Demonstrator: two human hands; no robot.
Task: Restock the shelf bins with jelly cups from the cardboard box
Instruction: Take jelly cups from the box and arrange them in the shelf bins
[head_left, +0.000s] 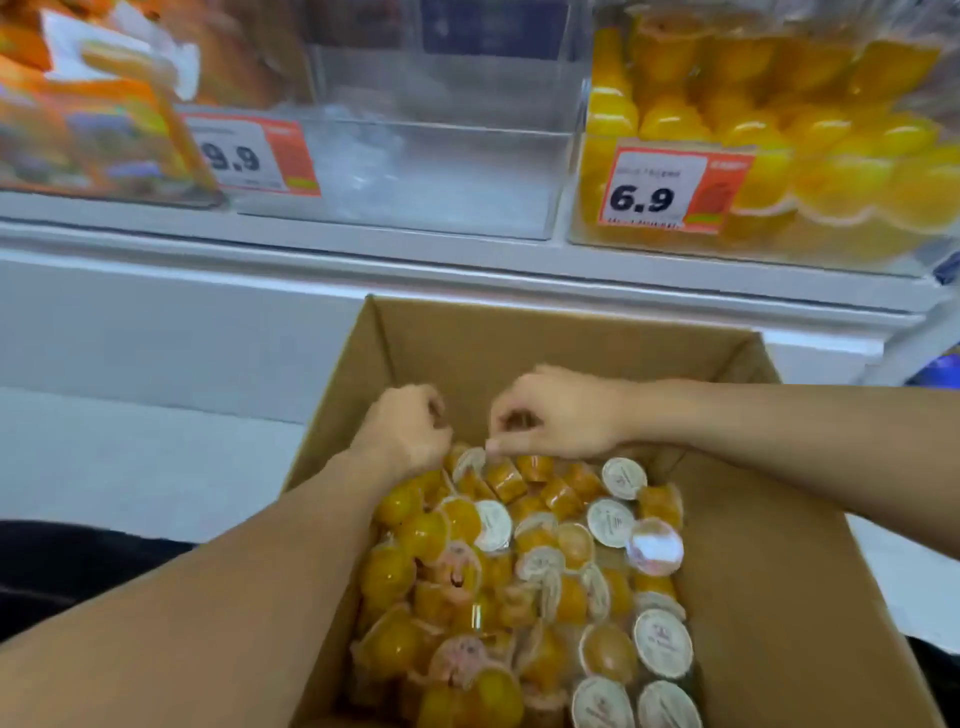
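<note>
At the far end of the cardboard box (769, 519): both hands down among the jelly cups (519, 571), pick-up step in hand.

The box stands open below the shelf (311, 249), its floor covered with loose orange jelly cups from the near edge to the far wall. The left hand (405, 431) is curled tight at the far-left of the pile; what it holds, if anything, cannot be told. The right hand (556, 415) has fingers bent, thumb and forefinger pinching at a cup by the far wall. On the shelf above, the centre clear bin (441, 208) appears nearly empty, while the right bin (779, 239) is full of yellow cups. Judgement: gathering is under way, no transfer yet. The next move calls for a secure handful lifted clear of the box's far wall and carried up to the centre bin.
</note>
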